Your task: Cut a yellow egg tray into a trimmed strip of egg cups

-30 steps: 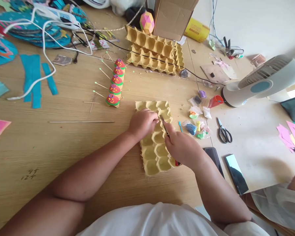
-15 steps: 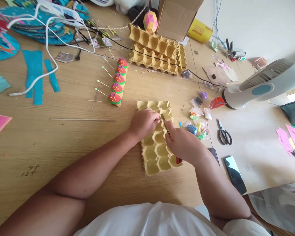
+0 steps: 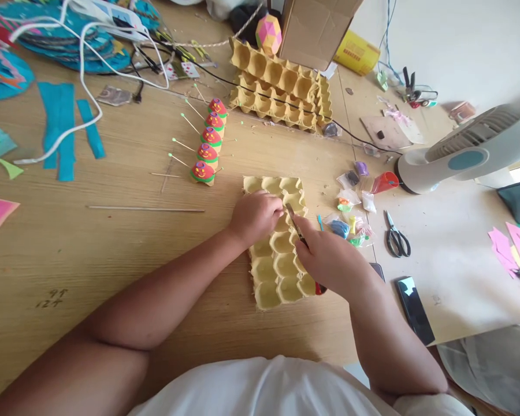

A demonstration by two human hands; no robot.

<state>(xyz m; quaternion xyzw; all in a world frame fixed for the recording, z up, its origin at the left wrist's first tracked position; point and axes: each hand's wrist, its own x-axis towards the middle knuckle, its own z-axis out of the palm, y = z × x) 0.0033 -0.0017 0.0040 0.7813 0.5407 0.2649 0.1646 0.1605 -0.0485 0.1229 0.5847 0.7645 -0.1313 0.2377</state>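
On the table before me lies a pale yellow cardboard egg tray (image 3: 266, 292) with rows of cups. My left hand (image 3: 256, 214) is closed at its upper part, the fingers curled over a ridge; the fingertips are partly hidden. In my right hand (image 3: 329, 254) is a utility knife (image 3: 295, 221), its thin blade pointing away and to the left, close to my left fingers. The red and black end of its handle shows below my palm. Beyond the tray, to the left, stands an egg-cup strip with several red and green smiling clay faces (image 3: 211, 137) and thin pin-topped sticks.
More egg trays (image 3: 277, 86) are stacked at the back by a cardboard box (image 3: 318, 29). To the right are clay packets (image 3: 340, 227), scissors (image 3: 397, 236), a phone (image 3: 415, 309) and a fan (image 3: 463, 153). A thin stick (image 3: 147, 208) and blue strips (image 3: 60, 130) lie left.
My right hand and the knife have shifted slightly right and down, away from my left hand. My left hand holds its place on the tray. The whole view has shifted a little.
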